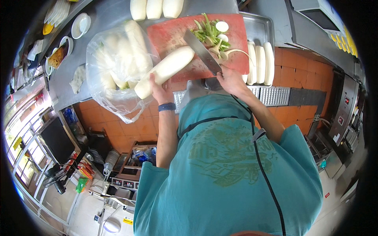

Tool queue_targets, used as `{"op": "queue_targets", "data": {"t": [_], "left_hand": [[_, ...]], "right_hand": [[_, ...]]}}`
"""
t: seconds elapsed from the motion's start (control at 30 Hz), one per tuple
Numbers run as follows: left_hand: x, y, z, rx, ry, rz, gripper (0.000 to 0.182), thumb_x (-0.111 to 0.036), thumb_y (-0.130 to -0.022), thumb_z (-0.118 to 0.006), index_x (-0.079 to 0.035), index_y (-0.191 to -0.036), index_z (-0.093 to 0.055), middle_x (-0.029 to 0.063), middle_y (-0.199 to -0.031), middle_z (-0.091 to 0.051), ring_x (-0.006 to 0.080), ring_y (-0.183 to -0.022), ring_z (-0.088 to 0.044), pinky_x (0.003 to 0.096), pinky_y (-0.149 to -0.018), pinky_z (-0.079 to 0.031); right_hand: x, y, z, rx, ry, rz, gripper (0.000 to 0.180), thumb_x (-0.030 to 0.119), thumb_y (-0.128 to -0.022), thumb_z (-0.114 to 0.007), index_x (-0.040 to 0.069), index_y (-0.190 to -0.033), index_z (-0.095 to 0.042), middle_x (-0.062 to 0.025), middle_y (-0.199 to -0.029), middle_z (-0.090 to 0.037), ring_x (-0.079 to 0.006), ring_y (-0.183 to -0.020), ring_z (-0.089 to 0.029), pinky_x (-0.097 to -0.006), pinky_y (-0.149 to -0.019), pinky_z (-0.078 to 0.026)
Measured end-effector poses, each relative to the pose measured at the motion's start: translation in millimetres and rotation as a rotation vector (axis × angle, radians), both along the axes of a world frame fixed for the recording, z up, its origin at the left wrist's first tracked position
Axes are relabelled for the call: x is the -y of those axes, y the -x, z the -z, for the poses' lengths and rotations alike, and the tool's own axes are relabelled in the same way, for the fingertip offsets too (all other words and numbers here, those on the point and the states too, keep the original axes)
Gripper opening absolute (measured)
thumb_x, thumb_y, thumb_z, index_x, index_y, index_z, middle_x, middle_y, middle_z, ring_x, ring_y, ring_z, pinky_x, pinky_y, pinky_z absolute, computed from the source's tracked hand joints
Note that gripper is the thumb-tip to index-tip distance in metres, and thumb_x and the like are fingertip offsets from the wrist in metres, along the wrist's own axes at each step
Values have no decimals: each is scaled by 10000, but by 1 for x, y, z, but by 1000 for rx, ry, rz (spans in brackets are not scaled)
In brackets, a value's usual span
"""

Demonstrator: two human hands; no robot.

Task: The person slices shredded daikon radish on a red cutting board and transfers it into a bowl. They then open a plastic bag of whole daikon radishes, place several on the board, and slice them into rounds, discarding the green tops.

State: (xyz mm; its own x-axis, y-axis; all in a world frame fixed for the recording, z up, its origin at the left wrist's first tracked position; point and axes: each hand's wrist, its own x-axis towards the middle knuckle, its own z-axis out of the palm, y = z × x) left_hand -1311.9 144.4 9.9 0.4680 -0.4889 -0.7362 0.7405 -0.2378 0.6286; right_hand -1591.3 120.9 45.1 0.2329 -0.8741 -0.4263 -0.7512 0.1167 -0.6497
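A white daikon radish (174, 65) lies slanted in my left hand (161, 91), its far end over the red cutting board (171, 32). My right hand (233, 78) grips a broad-bladed kitchen knife (202, 53), whose blade points up and left across the board. Beyond the blade lie cut green radish tops (208, 29) with thin root ends and two round white slices (222, 26). Left of the held radish, a clear plastic bag (97, 70) contains several more daikon radishes (137, 41). The bag hangs partly over the counter's near edge.
At the right, long white daikon pieces (260, 65) lie in a metal tray (257, 20). Three daikon radishes (154, 8) are on the steel counter (112, 17) beyond the board. Bowls (80, 26) and a crumpled cloth (78, 79) are at the left.
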Motion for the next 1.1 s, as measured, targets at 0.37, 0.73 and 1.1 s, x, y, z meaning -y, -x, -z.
{"op": "queue_targets", "data": {"t": [0.37, 0.73, 1.1], "left_hand": [[-5, -10, -27, 55, -21, 76, 751, -547, -913, -632, -98, -1478, -424, 98, -1475, -498, 289, -1373, -454, 435, -1095, -443], [59, 24, -170, -809, 743, 137, 752, -323, -905, -745, -88, -1531, -401, 187, -1598, -354, 336, -1340, -518, 460, -1186, -340], [264, -31, -101, 219, -56, 1015, 426, -374, -919, -701, -28, -1156, -630, 109, -959, -705, 223, -806, -686, 364, -747, -569]], "right_hand": [[23, -20, 46, 116, 27, 22, 334, 213, -966, -579, -52, -1166, -611, -304, -1015, -674, -481, -945, -655, -516, -852, -529], [7, 52, -39, 369, -131, 415, 304, 169, -970, -584, -55, -1172, -621, -275, -985, -704, -398, -929, -706, -436, -821, -538], [-19, 64, -42, 479, -271, 576, 256, 173, -971, -594, -73, -1039, -611, -202, -701, -640, -293, -580, -648, -427, -609, -506]]}}
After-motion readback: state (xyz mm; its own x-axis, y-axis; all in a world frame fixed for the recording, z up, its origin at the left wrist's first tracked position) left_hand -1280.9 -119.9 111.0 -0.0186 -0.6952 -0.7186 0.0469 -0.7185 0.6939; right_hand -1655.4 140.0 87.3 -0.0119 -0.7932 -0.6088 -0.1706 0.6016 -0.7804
